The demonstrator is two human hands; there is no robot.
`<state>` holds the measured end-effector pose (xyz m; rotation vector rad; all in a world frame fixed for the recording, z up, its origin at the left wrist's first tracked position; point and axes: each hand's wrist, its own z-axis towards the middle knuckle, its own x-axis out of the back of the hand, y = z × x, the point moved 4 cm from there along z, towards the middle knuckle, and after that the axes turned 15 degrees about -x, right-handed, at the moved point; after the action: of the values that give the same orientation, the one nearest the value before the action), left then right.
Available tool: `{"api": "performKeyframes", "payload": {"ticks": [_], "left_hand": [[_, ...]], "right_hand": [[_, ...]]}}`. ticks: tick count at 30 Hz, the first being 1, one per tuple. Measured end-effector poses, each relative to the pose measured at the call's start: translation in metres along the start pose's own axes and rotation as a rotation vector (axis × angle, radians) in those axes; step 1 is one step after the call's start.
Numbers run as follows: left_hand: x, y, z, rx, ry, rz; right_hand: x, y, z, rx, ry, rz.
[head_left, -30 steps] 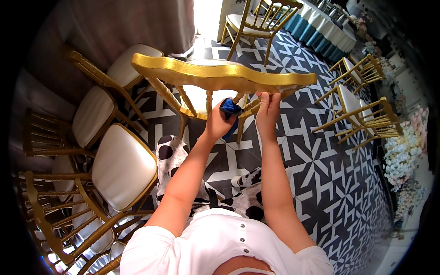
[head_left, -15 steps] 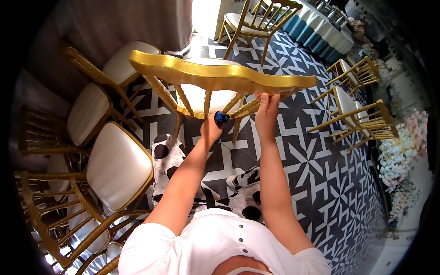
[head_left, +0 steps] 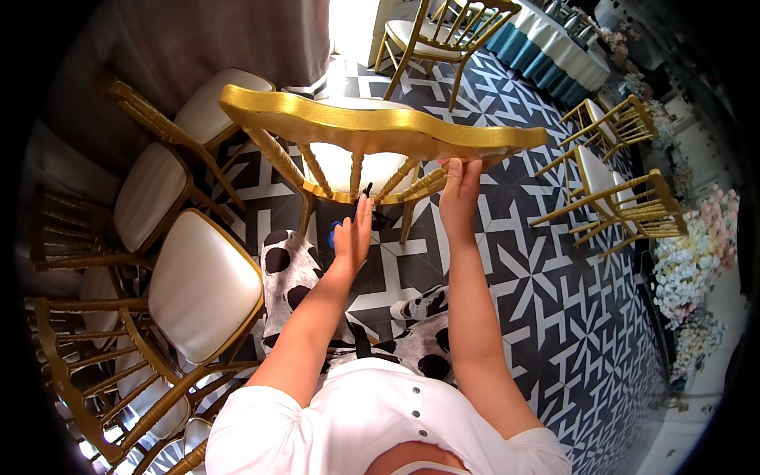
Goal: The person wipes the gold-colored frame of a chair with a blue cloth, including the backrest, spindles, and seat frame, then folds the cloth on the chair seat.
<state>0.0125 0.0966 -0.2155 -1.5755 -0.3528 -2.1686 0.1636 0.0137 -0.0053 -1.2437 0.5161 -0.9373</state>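
In front of me stands a gold chair (head_left: 380, 131) with a wavy top rail, turned spindles and a pale seat. My right hand (head_left: 461, 190) is closed on its back, just under the rail on the right side. By the bottom of the spindles, my left hand (head_left: 354, 237) holds a small blue-and-black object (head_left: 336, 234). Blue shows at the left of the fingers and black parts stick out ahead and to the right; its kind I cannot make out. The left fingers point forward, close to the lower bar of the back.
Several gold chairs with pale seats (head_left: 206, 289) crowd my left beside a curtain (head_left: 214, 39). Another chair (head_left: 443, 43) stands beyond mine. To the right are more chairs (head_left: 625, 202) and pale flowers (head_left: 689, 261). A draped table (head_left: 546, 51) is at the back right.
My left hand has turned and its fingers now stretch forward. The blue part has shifted from its right side to its left. My right hand stays on the chair back.
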Motion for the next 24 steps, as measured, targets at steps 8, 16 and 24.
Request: {"api": "performKeyframes", "payload": {"ticks": [8,16,24], "left_hand": [[0.009,0.004,0.007,0.157,0.149,-0.759],[-0.005,0.001,0.036,0.238,0.366,-1.297],[0.021,0.01,0.044,0.533,0.505,-1.787]], "right_hand": [[0.002,0.007,0.003,0.029,0.031,-0.056],[0.001,0.01,0.003,0.018,0.059,-0.065],[0.001,0.012,0.004,0.029,0.027,-0.043]]}}
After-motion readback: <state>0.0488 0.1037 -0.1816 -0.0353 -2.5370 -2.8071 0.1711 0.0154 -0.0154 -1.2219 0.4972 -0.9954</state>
